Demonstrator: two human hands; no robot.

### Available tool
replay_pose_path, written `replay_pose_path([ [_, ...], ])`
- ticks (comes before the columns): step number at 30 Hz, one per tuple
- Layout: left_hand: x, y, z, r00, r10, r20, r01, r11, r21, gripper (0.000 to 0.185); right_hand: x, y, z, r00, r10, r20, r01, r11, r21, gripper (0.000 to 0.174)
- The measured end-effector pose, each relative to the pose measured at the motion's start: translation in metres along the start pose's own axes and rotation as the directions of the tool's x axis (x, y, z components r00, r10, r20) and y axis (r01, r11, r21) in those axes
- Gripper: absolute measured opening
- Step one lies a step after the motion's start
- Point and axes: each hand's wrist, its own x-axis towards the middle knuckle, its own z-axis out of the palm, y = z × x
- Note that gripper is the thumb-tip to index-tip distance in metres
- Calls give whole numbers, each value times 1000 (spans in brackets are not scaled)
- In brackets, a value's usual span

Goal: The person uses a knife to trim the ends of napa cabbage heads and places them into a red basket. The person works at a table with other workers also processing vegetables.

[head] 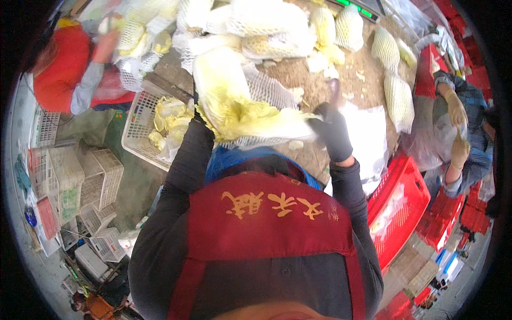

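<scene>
A napa cabbage (222, 76) with a white base and yellow leaves is tilted in front of me. My left hand (196, 100), in a black glove, holds it from the left side; most of that hand is hidden behind the cabbage. One outer leaf (280, 126) hangs away from the head toward the right. At its white end, my right hand (334, 134), also in a black glove, grips the leaf. A blurred, thin curved object (334, 90) rises from the right hand, too unclear to name. White foam netting (272, 88) lies behind and below the cabbage.
More netted cabbages (256, 20) are piled at the table's far side, with others (398, 96) at right. Leaf scraps (320, 62) litter the tabletop. A white crate (134, 124) holds yellow leaves at left; a red crate (400, 212) stands right. Co-workers (60, 68) (472, 116) flank me.
</scene>
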Motion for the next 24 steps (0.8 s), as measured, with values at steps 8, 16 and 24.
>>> replay_pose_path([
  [8, 23, 12, 11, 990, 144, 5, -144, 989, -16, 43, 19, 47, -12, 982, -147, -116, 165, 972, 166, 14],
  [16, 33, 9, -1, 989, 147, 11, -147, 989, 27, 44, -32, -2, -94, 842, -217, -494, 352, 915, 199, 18],
  [24, 6, -7, 2, 995, 93, 21, -95, 990, 102, 44, 11, 27, -42, 960, -89, -265, 99, 995, 27, 21],
])
